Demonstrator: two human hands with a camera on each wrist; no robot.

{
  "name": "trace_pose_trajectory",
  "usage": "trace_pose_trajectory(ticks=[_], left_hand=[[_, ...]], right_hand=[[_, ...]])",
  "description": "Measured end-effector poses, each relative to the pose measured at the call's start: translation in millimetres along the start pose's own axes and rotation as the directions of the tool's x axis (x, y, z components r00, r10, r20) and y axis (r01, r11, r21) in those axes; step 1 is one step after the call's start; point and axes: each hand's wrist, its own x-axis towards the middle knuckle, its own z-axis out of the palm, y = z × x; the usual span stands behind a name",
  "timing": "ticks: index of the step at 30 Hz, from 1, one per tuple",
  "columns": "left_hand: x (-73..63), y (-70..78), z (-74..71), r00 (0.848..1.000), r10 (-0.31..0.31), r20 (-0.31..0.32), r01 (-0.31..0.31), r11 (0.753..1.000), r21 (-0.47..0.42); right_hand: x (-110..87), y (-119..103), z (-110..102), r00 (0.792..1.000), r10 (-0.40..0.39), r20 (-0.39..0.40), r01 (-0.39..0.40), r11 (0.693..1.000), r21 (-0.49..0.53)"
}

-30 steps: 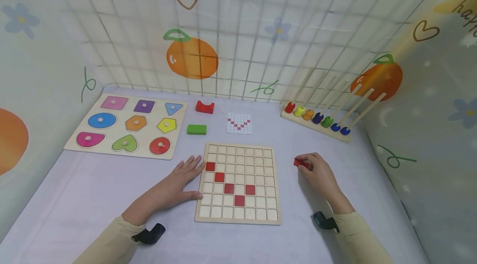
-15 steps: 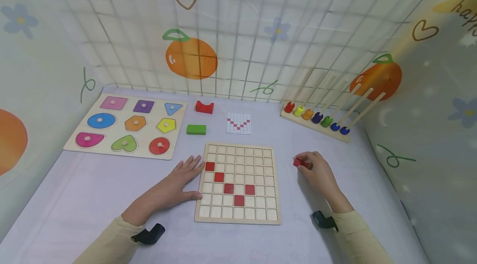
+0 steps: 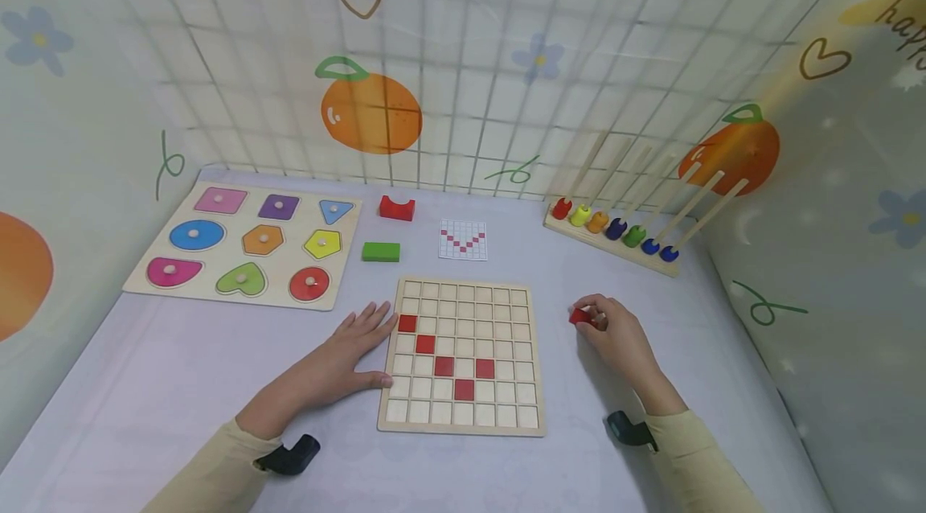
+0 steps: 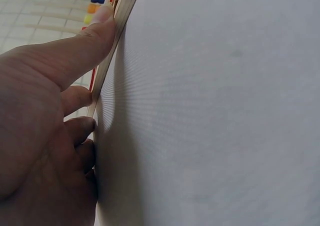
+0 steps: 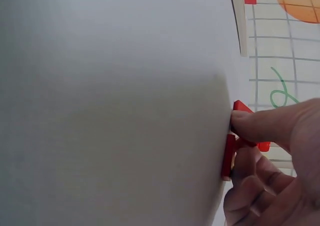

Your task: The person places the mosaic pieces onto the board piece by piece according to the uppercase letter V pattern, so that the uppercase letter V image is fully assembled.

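Observation:
A wooden grid board (image 3: 495, 415) lies flat, with several red square tiles (image 3: 444, 367) in its cells. My left hand (image 3: 333, 368) rests at the board's left edge, fingers spread and thumb touching the rim. To the right of the board, my right hand (image 3: 620, 348) pinches a small red tile (image 3: 579, 316) low over the tabletop. In the right wrist view the thumb presses this tile (image 5: 242, 106), and a second red tile (image 5: 228, 157) is by the fingertips. The fingers partly hide both pieces.
Behind the board lie a pattern card (image 3: 464, 252), a green block (image 3: 381, 252) and a red curved block (image 3: 397, 208). A shape-knob puzzle (image 3: 282, 293) is at the left. A peg stand (image 3: 615, 246) with coloured beads stands back right, near the cloth-covered wall.
Both arms have stayed almost in place. The red tile at my right fingertips has turned slightly.

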Motion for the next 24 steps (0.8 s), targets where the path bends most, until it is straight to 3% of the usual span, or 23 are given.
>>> trace_pose_trajectory(ticks=[14, 24], left_hand=[[0.7, -0.9, 1.0, 1.0, -0.002, 0.001, 0.002, 1.0, 0.004], [1.1, -2.1, 1.9, 1.0, -0.002, 0.0, 0.002, 1.0, 0.009]], right_hand=[[-0.3, 3.0, 0.4, 0.999, -0.036, -0.011, 0.036, 0.999, 0.016], [-4.1, -7.7, -0.7, 1.0, -0.014, 0.0, 0.014, 1.0, 0.028]])
